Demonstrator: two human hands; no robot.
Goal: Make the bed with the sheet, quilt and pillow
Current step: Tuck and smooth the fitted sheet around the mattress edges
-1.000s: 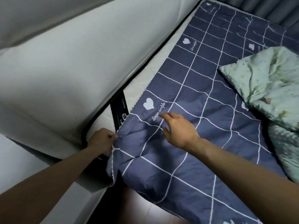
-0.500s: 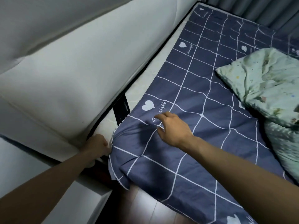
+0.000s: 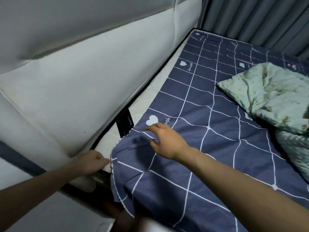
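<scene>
Pinching the sheet [image 3: 209, 148] edge at the near corner of the mattress [image 3: 147, 99], the left hand [image 3: 91, 162] has its grip curled shut on the fabric right where it drapes over the side. Just past it, the right hand [image 3: 164, 142] rests flat on the sheet, grip open and fingers spread, fingertips by the white heart print. Sheet's navy with a white grid, and it leaves a bare mattress strip along the headboard [image 3: 75, 81] on the left-hand side. Pale green quilt [image 3: 270, 96] sits bunched up well off to the right of both hands. Curtain [image 3: 259, 19] hangs at the far end.
</scene>
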